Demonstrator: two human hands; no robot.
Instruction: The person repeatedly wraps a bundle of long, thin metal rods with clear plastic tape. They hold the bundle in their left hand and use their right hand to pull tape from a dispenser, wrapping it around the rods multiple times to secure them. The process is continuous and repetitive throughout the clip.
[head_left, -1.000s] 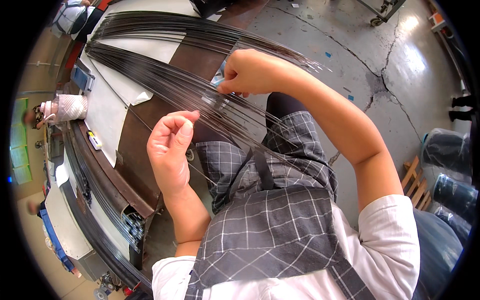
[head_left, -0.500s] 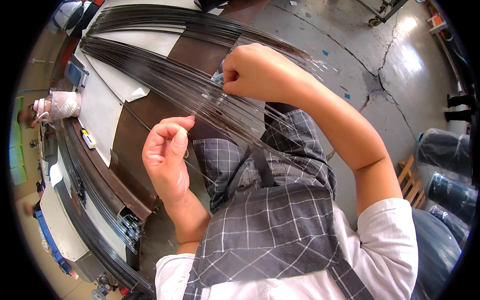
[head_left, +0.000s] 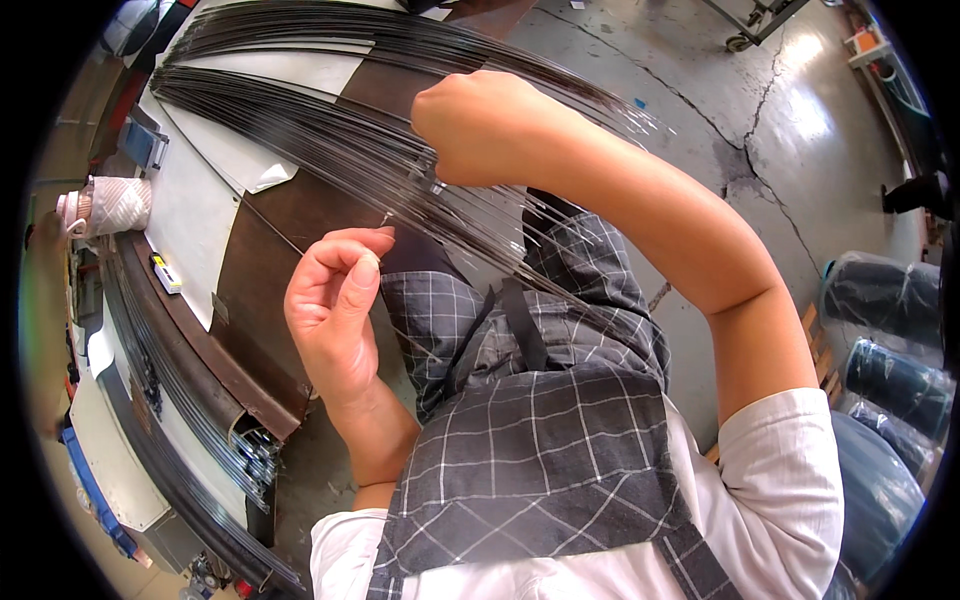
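Right hand (head_left: 465, 128) shifted leftward near 2 dark bundles (head_left: 290, 120).

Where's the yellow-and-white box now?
Head view, left side: the yellow-and-white box lies by the left edge of the white sheet, below the pink-and-white container and left of the left hand.

Right grip (head_left: 475, 128) at thin dark rods (head_left: 290, 125)
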